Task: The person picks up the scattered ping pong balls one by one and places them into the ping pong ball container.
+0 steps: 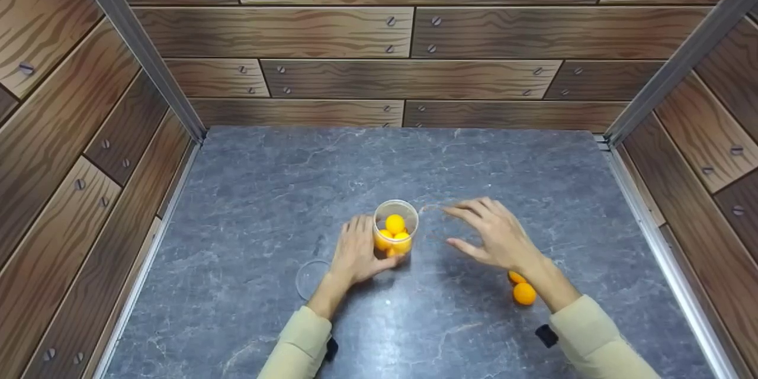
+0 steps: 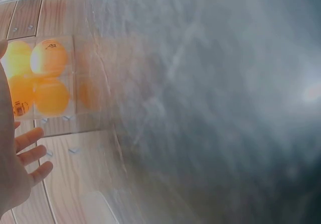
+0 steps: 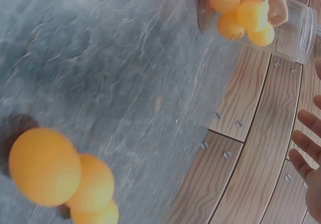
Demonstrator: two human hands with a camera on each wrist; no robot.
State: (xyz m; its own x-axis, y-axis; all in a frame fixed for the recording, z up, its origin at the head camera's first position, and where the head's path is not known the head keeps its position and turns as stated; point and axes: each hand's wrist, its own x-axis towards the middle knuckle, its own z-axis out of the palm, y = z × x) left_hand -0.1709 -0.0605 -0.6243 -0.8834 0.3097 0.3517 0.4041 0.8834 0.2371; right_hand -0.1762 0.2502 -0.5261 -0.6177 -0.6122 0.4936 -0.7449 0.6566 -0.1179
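My left hand (image 1: 357,253) grips a clear plastic jar (image 1: 382,208), thumb on its near side and fingers around its left. Several orange table tennis balls (image 1: 395,224) lie in the jar, which stands upright with its mouth uncovered. To the right of it, my right hand (image 1: 490,235) hovers with fingers and thumb spread. A faint clear edge (image 1: 433,207) shows by the right fingertips; I cannot tell what it belongs to. In the right wrist view, three loose balls (image 3: 45,166) sit on the surface; the right wrist partly covers them in the head view.
A clear round lid (image 1: 311,280) lies flat beside my left wrist. The grey marbled tabletop (image 1: 266,189) is bounded by wood-patterned walls (image 1: 331,77) at the back and both sides, with metal rails (image 1: 657,249) along the edges.
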